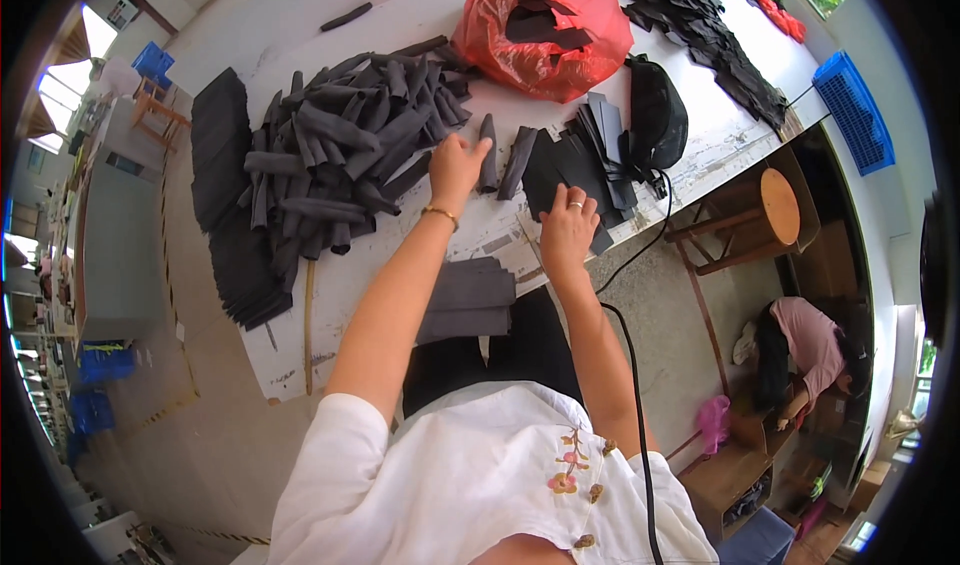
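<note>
My left hand has its fingers curled in and its thumb raised, right beside an upright dark rolled fabric piece. Whatever its fingers may hold is hidden. Another dark roll lies just to the right. Over the black flat pieces, my right hand bends its fingers onto a piece at the near side and grips it; a ring shows on one finger. To the left of my left hand rises a large heap of dark grey rolled pieces.
Overlapping flat dark pieces line the white table's left side. A red plastic bag holds dark pieces, near a black pouch. Grey folded fabric rests by my lap. A black cable hangs beside my right arm; a person bends at right.
</note>
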`<state>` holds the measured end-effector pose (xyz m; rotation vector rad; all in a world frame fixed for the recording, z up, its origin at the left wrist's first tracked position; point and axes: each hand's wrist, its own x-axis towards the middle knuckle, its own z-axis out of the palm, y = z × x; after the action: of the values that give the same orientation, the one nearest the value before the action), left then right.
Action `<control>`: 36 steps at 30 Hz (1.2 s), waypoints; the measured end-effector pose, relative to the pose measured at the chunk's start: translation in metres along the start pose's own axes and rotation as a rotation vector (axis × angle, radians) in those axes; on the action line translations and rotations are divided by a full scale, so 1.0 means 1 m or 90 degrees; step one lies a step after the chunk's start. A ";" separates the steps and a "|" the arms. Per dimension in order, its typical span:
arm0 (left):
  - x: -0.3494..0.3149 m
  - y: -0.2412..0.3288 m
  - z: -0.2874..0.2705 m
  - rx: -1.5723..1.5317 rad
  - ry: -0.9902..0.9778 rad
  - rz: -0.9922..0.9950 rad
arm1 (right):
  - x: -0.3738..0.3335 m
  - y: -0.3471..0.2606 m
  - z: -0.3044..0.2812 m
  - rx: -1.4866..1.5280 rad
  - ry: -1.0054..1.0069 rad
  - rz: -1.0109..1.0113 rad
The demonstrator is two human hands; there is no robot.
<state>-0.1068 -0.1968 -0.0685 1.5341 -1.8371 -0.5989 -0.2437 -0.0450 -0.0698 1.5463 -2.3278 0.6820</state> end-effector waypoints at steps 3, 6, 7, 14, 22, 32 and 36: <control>0.003 -0.024 0.035 0.095 -0.006 0.012 | 0.004 0.011 0.009 -0.104 -0.109 -0.106; 0.011 -0.031 0.030 -0.035 -0.058 0.013 | -0.007 0.016 0.020 -0.126 -0.098 -0.269; 0.013 -0.033 0.023 -0.057 -0.064 0.012 | -0.009 0.015 0.020 -0.114 -0.112 -0.283; -0.023 0.003 -0.039 -0.450 -0.046 -0.206 | -0.003 0.022 0.005 0.077 0.053 -0.120; -0.063 0.026 -0.083 -0.851 0.011 -0.277 | -0.021 -0.023 -0.090 0.583 -0.157 0.109; -0.098 0.023 -0.114 -1.034 -0.115 -0.334 | -0.031 -0.042 -0.121 0.466 -0.079 -0.203; -0.101 0.021 -0.119 -1.070 -0.172 -0.334 | -0.023 -0.045 -0.129 0.428 -0.032 -0.271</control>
<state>-0.0243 -0.0857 0.0065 0.6286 -0.4305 -1.9424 -0.1985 0.0258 0.0401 2.2537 -1.7703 1.3996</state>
